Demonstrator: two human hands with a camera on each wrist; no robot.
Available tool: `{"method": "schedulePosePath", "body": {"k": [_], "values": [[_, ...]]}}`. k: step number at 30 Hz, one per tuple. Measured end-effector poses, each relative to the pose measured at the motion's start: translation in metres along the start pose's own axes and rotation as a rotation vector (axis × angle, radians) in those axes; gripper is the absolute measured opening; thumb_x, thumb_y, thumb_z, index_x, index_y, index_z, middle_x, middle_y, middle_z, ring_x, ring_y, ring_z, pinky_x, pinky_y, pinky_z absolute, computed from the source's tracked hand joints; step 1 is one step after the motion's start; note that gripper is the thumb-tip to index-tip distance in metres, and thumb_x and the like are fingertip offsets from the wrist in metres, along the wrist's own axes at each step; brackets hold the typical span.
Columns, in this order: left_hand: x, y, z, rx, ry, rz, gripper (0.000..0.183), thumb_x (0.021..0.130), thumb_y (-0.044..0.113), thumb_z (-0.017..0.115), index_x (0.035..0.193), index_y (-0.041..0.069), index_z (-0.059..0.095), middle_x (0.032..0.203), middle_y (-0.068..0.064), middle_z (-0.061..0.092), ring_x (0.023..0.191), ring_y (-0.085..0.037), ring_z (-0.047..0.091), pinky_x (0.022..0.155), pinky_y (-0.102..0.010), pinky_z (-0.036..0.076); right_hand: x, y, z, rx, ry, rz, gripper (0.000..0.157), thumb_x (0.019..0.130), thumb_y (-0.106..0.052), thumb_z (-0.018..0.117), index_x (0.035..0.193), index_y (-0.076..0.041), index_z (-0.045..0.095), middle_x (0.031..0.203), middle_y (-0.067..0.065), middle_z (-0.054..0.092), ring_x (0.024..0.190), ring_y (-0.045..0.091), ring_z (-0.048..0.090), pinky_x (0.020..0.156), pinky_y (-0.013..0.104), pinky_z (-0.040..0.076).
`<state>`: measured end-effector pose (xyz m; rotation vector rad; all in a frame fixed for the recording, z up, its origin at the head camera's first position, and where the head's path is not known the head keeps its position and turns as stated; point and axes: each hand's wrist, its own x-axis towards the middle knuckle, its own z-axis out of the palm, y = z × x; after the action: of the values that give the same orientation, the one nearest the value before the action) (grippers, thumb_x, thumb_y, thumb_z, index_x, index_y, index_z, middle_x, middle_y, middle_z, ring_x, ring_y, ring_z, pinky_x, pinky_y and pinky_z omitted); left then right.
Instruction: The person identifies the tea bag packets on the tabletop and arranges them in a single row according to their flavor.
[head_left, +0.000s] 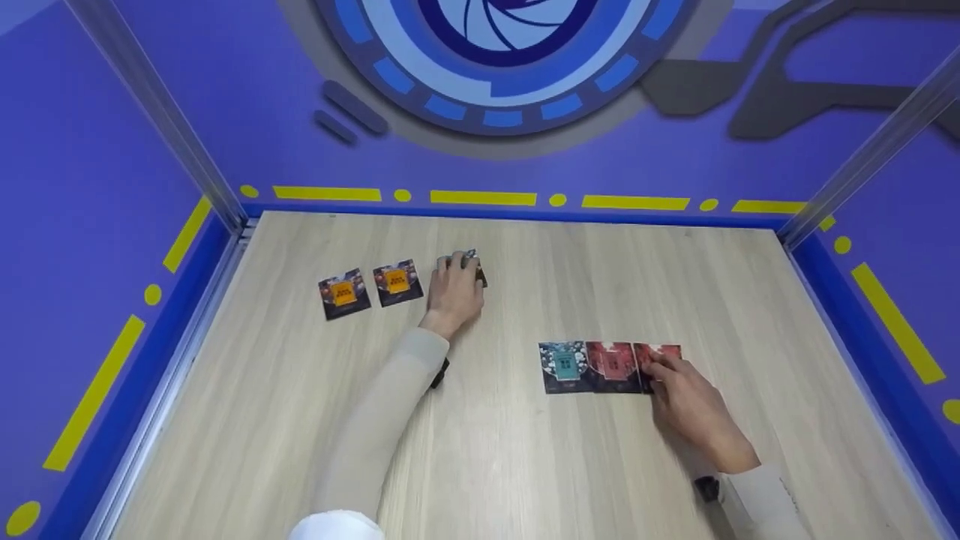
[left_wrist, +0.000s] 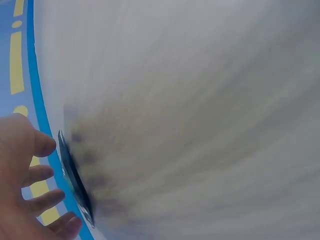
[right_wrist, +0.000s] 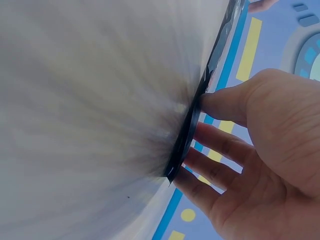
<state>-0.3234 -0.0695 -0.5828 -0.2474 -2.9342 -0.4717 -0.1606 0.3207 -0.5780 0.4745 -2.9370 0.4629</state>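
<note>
Just right of the teal packet [head_left: 564, 366] on the table [head_left: 517, 465], a middle red packet [head_left: 611, 366] lies edge to edge with it, and farther right of the teal one an end red packet [head_left: 660, 349] sits partly under the person's right hand [head_left: 694, 409], thumb and fingers apart and touching its face. Beyond the teal packet and to its left, the left hand [head_left: 454, 291] covers most of a dark packet [head_left: 481, 274], fingers spread; whether they touch it I can't tell. Farthest left of the teal packet, two orange-centred packets [head_left: 397, 282] lie slightly apart
</note>
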Motion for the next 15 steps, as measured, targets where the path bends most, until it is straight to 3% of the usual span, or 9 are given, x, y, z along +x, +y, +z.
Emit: {"method": "schedulePosePath", "body": {"k": [6, 15], "values": [[0.0017, -0.0036, 0.0036, 0.0, -0.028, -0.026, 0.043, 0.101, 0.026, 0.054, 0.142, 0.012, 0.055, 0.145, -0.015, 0.048, 0.129, -0.04, 0.044, 0.104, -0.048, 0.044, -0.0003, -0.0001, 0.0013, 0.003, 0.017, -0.016, 0.025, 0.093, -0.001, 0.065, 0.116, 0.003, 0.071, 0.125, 0.021, 0.062, 0.115, 0.04, 0.06, 0.093, 0.056, 0.051], [0.0029, -0.0033, 0.0012, 0.023, -0.051, -0.002, 0.043, 0.101, 0.026, 0.053, 0.141, 0.01, 0.056, 0.145, -0.016, 0.048, 0.132, -0.041, 0.042, 0.106, -0.048, 0.043, -0.0001, -0.0002, 0.0005, -0.01, 0.011, -0.015, 0.027, 0.093, 0.0, 0.065, 0.119, 0.002, 0.07, 0.125, 0.02, 0.061, 0.115, 0.039, 0.06, 0.092, 0.055, 0.052]]}}
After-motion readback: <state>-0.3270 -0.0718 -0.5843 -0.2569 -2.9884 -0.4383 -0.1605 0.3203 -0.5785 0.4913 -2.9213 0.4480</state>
